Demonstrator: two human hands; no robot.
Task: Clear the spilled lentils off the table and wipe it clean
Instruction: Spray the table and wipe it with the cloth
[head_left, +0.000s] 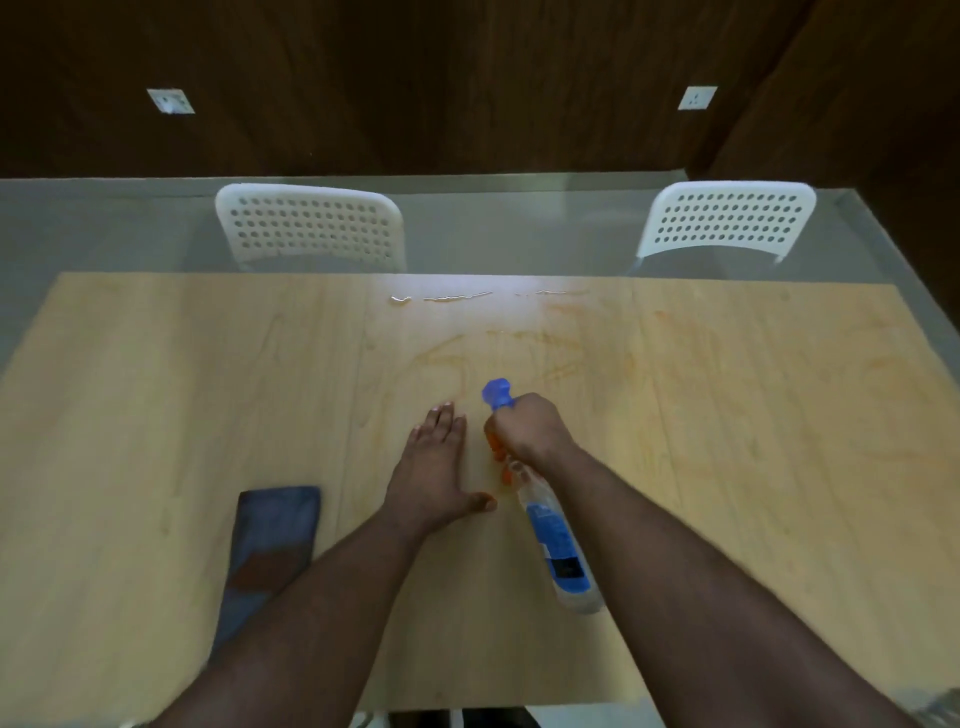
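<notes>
My right hand (530, 428) grips the neck of a clear spray bottle (558, 540) with a blue label and a blue nozzle (497, 392) that points away from me over the table middle. My left hand (434, 467) lies flat, fingers straight, on the light wooden table (156, 415) just left of the bottle. Faint orange smears (561, 348) streak the tabletop ahead and to the right. A thin line of wet drops (452, 298) glints near the far edge. A folded blue-grey cloth (270, 545) with a brown patch lies at the near left, partly under my left forearm.
Two white perforated chairs (311, 228) (727, 221) stand behind the table's far edge. The floor around is grey, and a dark wooden wall with two sockets rises beyond.
</notes>
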